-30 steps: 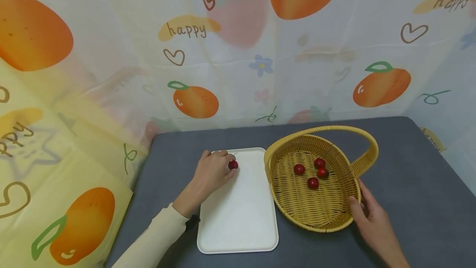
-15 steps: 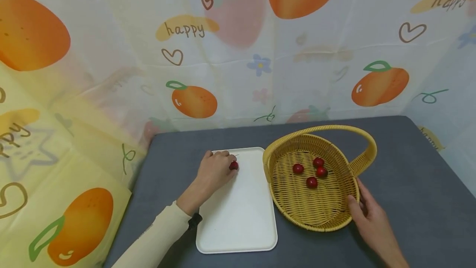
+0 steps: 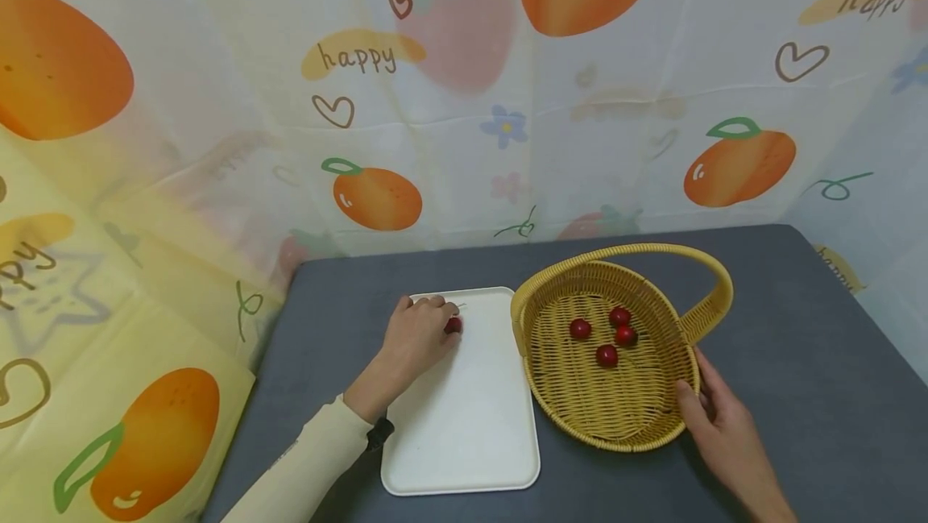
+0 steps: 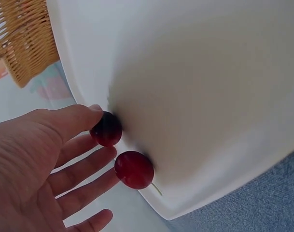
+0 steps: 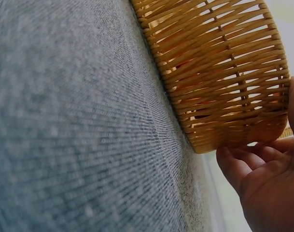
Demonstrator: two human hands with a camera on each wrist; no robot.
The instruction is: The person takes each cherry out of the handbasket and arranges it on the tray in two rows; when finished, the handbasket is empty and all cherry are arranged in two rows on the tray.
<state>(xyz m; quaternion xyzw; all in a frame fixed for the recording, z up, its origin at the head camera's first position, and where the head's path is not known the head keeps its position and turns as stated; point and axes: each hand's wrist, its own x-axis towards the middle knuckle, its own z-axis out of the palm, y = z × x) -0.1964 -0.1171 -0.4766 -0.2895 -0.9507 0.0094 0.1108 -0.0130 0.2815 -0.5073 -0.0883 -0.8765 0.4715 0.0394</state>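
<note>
At the far end of a white tray (image 3: 471,434), my left hand (image 3: 416,338) pinches a dark red cherry (image 4: 107,129) between thumb and index finger, as the left wrist view shows. Another cherry (image 4: 134,170), with a thin stem, lies on the tray right by the other fingertips, which are spread. Only one cherry (image 3: 453,325) shows beside that hand in the head view. My right hand (image 3: 728,430) holds the right side of a round wicker basket (image 3: 605,418), its thumb over the rim and its fingers against the outer wall. Several red cherries (image 3: 606,356) lie inside the basket.
The basket's tall arched handle (image 3: 656,249) rises over its far side. Tray and basket stand side by side on a dark grey cloth-covered table (image 3: 812,362). A fruit-printed curtain (image 3: 464,144) hangs behind the table and along its left.
The head view has drifted slightly. The left fingers have shifted a little at the cherry, which is slightly more covered. Right hand and basket stay in place.
</note>
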